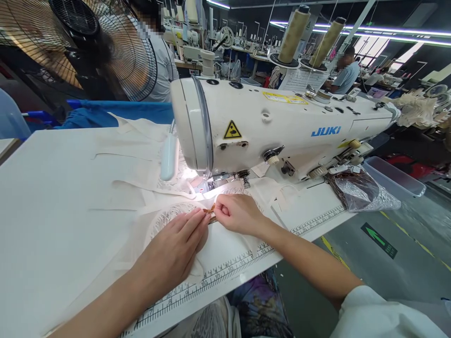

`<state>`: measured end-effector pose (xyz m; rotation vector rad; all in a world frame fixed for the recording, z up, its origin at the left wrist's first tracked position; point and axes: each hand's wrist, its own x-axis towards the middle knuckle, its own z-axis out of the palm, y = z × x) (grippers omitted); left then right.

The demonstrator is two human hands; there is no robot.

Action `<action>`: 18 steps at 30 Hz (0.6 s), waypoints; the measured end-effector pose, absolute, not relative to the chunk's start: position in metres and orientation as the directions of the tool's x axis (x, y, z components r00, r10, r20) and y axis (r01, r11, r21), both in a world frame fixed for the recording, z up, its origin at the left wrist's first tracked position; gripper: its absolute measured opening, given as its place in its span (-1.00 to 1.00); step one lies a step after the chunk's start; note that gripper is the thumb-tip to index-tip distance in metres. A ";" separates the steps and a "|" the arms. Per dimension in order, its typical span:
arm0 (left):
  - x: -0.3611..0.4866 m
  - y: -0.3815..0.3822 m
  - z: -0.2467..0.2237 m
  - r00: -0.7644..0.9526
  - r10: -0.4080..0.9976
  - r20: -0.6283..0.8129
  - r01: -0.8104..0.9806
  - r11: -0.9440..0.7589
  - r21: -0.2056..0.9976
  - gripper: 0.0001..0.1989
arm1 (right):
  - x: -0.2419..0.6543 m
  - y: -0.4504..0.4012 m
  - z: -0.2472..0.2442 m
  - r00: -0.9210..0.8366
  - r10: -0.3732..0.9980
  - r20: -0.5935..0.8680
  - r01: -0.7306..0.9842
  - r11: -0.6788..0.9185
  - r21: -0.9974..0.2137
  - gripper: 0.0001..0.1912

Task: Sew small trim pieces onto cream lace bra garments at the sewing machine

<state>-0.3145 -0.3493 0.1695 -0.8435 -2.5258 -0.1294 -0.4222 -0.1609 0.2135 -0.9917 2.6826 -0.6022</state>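
Observation:
A small brown bow [209, 211] lies on white lace fabric [165, 218] just in front of the sewing machine [243, 122]. My left hand [181, 239] rests on the fabric with its fingers stretched out together, the fingertips touching the bow's left side. Closed in a pinch, my right hand [237, 212] is at the bow's right side; what sits between its fingers is mostly hidden. Behind both hands, the lit needle area and presser foot [211, 184] show under the machine head. More white fabric [127, 169] spreads out to the left.
A plastic bag of brown pieces [359, 188] lies at the table's right end, by a clear bin [394, 176]. A measuring tape [218, 277] runs along the front edge. A large fan [81, 42] stands at back left. Other people sit in the background.

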 end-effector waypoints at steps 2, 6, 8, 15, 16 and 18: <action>-0.314 -0.349 0.170 -0.702 0.548 0.454 0.585 0.808 -0.071 -0.44 | -0.423 -0.161 0.213 -0.750 -0.659 -0.061 -0.563 0.684 -0.464 -0.81; -0.314 -0.348 0.171 -0.702 0.551 0.451 0.578 0.811 -0.091 -0.46 | -0.425 -0.161 0.216 -0.757 -0.648 -0.089 -0.534 0.691 -0.487 -0.82; -0.314 -0.348 0.173 -0.703 0.552 0.449 0.577 0.811 -0.095 -0.47 | -0.427 -0.162 0.219 -0.759 -0.641 -0.116 -0.518 0.701 -0.490 -0.81; -0.313 -0.349 0.174 -0.702 0.561 0.439 0.585 0.806 -0.094 -0.41 | -0.428 -0.153 0.213 -0.697 -0.715 0.051 -0.661 0.614 -0.432 -0.95; -0.314 -0.348 0.174 -0.699 0.562 0.442 0.583 0.806 -0.103 -0.42 | -0.427 -0.149 0.209 -0.635 -0.756 0.158 -0.747 0.550 -0.373 -0.93; -0.314 -0.348 0.174 -0.692 0.566 0.449 0.584 0.804 -0.113 -0.45 | -0.427 -0.142 0.202 -0.440 -0.833 0.336 -0.897 0.390 -0.209 -0.88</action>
